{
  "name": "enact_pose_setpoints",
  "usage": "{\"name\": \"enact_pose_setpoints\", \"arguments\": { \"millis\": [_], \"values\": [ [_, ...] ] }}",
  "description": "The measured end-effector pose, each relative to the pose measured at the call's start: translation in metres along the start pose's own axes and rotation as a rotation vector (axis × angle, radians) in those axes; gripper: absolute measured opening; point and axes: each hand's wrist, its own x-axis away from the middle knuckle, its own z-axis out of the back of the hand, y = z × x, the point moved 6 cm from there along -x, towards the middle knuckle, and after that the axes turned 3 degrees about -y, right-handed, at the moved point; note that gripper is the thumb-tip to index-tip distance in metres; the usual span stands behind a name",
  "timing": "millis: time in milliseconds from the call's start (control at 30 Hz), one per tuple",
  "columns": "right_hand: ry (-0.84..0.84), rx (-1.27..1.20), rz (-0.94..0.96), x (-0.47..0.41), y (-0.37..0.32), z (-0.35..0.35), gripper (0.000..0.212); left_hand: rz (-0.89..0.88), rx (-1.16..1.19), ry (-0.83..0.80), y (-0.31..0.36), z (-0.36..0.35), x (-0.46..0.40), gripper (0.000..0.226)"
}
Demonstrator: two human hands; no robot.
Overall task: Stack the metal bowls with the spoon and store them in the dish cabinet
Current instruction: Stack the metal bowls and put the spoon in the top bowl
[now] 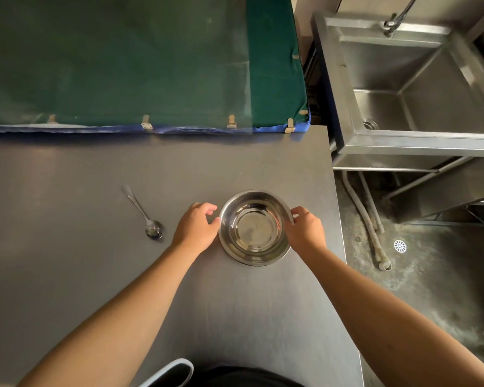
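A metal bowl (254, 228) sits on the grey bench (67, 275), a little right of centre. A second rim shows under its near edge, so it may be two bowls nested — how many cannot be told from here. The left hand (196, 227) cups the bowl at 9 o'clock, fingers (207, 209) curled loosely with the thumb against the rim; whether they truly grip it is hard to tell. The right hand (305, 229) is at 3 o'clock, its fingers pinched on the rim, part of the bowl's right side hidden behind them. The spoon (144, 213) lies well apart at the bowl's 9 o'clock, beyond the left hand, its head toward the person and its handle pointing to 11 o'clock. At 12 o'clock a green cloth (123, 60) covers something whose shape is hidden. At 2 o'clock stands a steel sink (419, 88), its tap (397, 18) cut off by the top edge.
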Motion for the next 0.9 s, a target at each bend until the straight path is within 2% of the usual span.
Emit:
{"name": "enact_pose_setpoints", "arguments": {
  "millis": [367,500,600,767,900],
  "values": [
    [-0.037,-0.001,0.014,0.015,-0.035,-0.042,0.032,-0.144,-0.314,0.131,-0.064,0.091,-0.008,0.030],
    [-0.045,0.021,0.013,0.021,-0.047,-0.056,0.031,-0.153,-0.558,0.002,-0.099,0.108,-0.019,0.046],
    [-0.044,0.063,0.010,0.026,-0.056,-0.066,0.030,-0.221,-0.724,-0.074,-0.119,0.113,-0.024,0.054],
    [-0.040,0.086,-0.007,0.034,-0.062,-0.076,0.030,-0.297,-0.817,-0.165,-0.134,0.112,-0.027,0.038],
    [-0.037,0.089,-0.010,0.041,-0.064,-0.084,0.027,-0.377,-0.804,-0.135,-0.136,0.111,-0.024,0.025]
  ]
}}
